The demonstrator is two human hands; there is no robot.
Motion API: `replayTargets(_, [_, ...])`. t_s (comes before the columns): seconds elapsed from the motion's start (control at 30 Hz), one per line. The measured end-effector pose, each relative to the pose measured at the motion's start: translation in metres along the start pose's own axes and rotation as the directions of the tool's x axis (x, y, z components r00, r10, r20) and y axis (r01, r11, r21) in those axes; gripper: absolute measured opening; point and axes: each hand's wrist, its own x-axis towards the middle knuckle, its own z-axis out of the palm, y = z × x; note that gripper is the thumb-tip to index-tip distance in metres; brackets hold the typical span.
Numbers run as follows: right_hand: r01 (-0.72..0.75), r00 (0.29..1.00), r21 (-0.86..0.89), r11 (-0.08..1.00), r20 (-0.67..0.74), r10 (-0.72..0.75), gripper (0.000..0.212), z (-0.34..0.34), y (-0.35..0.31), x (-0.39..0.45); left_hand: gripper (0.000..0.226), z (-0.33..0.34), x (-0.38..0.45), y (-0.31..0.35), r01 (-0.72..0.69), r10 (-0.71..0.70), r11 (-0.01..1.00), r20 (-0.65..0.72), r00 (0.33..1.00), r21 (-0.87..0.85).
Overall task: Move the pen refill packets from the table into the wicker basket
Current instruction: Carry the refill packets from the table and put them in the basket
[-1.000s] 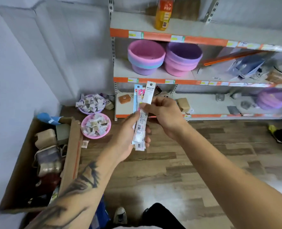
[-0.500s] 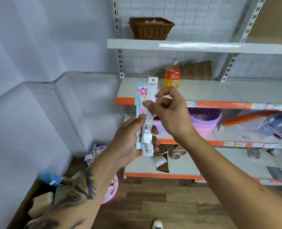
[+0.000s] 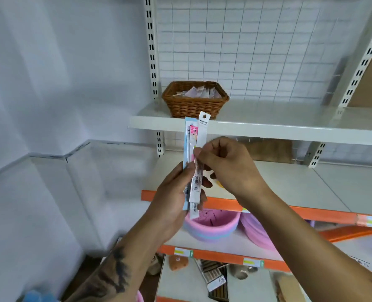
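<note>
A: Item one, pen refill packets [image 3: 195, 162]; how many?

B: Count uncertain; they overlap in a fan, the white one covering the rest; print too small to read; lower ends hidden behind the left hand [image 3: 174, 197].

A: Right hand [image 3: 226, 168]?

B: Fingertips tucked behind the packets; forearm cut off by the right edge.

A: Wicker basket [image 3: 194, 101]?

B: Contents pale and blurred, kind not determinable; base partly covered by the packet tops.

A: Lower shelves?

B: Pink bowl [image 3: 213, 227] half hidden by the left hand; second bowl [image 3: 256, 232] behind the right forearm; bottom-shelf goods blurred, cut by the lower edge; blue object [image 3: 39, 296] at bottom left cropped, unidentifiable.
</note>
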Motion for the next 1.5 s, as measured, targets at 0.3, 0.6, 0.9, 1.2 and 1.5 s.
replayTargets(0.3, [0.010,0.999,-0.019,1.000,-0.034,-0.011,0.030,0.017,-0.013,0.060,0.025,-0.017,0.064,0.031,0.045,-0.030,0.994,0.137,0.990,-0.104])
replayTargets(0.6, [-0.005,0.999,-0.029,1.000,0.050,0.006,0.019,0.020,-0.033,0.107,0.027,-0.033,0.112,0.060,0.047,-0.014,0.979,0.162,0.987,-0.199])
replayTargets(0.9, [0.020,0.958,-0.125,0.992,-0.282,-0.055,0.016,0.010,-0.069,0.220,0.031,-0.053,0.134,0.081,0.034,-0.033,0.988,0.011,0.999,-0.152])
replayTargets(1.2, [-0.204,0.974,-0.839,0.505,-0.227,0.016,0.015,0.036,-0.038,0.280,0.060,-0.072,0.131,0.078,0.093,-0.091,0.984,0.025,0.996,-0.152])
replayTargets(1.5, [0.105,0.992,-0.352,0.930,-0.026,-0.122,0.029,0.052,-0.061,0.156,0.034,-0.066,0.131,0.072,0.174,-0.161,0.961,0.077,0.984,-0.216])
